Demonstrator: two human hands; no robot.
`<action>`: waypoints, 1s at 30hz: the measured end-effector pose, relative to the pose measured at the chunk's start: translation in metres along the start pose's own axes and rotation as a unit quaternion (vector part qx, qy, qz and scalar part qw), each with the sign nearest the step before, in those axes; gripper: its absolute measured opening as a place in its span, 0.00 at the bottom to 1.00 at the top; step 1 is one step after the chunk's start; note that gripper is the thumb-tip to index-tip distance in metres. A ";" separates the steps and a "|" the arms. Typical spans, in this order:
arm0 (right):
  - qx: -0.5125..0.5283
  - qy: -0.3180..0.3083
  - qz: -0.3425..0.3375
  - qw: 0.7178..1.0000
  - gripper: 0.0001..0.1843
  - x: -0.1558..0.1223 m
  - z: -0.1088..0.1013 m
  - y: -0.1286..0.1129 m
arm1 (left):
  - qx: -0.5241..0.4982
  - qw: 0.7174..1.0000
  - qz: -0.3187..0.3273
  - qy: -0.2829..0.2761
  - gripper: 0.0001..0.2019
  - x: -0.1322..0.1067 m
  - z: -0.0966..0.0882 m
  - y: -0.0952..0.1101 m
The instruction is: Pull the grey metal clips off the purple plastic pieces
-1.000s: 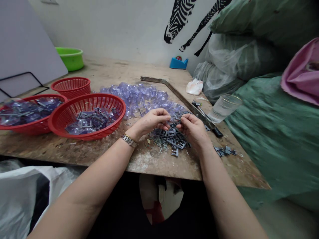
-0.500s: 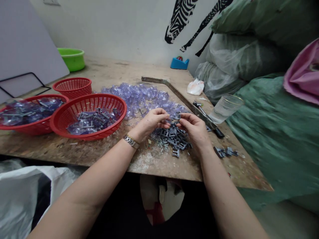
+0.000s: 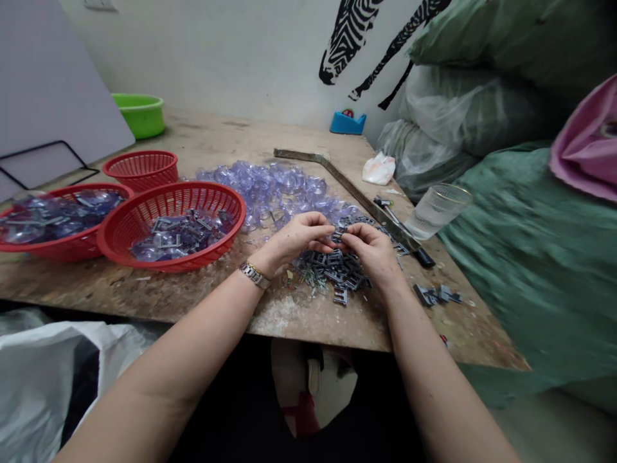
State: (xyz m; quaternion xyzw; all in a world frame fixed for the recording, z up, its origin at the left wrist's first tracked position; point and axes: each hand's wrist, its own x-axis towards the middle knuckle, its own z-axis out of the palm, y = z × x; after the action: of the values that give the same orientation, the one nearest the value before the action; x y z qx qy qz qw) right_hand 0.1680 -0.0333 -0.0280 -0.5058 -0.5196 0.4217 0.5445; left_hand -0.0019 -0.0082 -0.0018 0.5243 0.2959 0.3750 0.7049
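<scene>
My left hand [image 3: 306, 234] and my right hand [image 3: 371, 249] meet over a pile of small grey plastic frames [image 3: 340, 270]. Between my fingertips is a small grey plastic frame [image 3: 339, 235], pinched by the right hand. The left thumb and fingers are pressed together at its other side; what they hold is too small to make out. Thin metal pins [image 3: 313, 278] lie scattered below my left hand. Behind my hands spreads a heap of clear purplish plastic pieces [image 3: 270, 186].
Left stand red baskets, the nearest basket [image 3: 222, 252] holding clear and grey parts. A metal bar [image 3: 347, 186] lies diagonally behind my hands, with a screwdriver-like tool [image 3: 385, 203], a tilted-looking glass [image 3: 435, 211] and grey blocks [image 3: 436, 295] on the right. Green sacks [image 3: 520, 257] flank the table [image 3: 289, 318].
My hands have come together: the right moved slightly left and the left slightly right, so the fingertips now nearly touch at the grey frame.
</scene>
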 end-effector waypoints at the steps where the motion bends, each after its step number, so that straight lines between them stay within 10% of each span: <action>1: 0.000 -0.001 -0.001 1.000 0.16 0.000 0.000 0.000 | -0.001 1.000 0.003 0.002 0.08 0.000 0.000 0.000; 30: -0.053 0.024 -0.062 0.996 0.13 -0.004 0.004 -0.005 | 0.031 0.998 0.025 0.046 0.08 0.003 0.001 -0.002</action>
State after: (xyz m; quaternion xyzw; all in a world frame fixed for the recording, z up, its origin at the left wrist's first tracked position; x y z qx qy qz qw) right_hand 0.1629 -0.0373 -0.0241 -0.5105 -0.5587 0.3464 0.5543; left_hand 0.0010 -0.0065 -0.0033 0.5350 0.3266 0.4068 0.6645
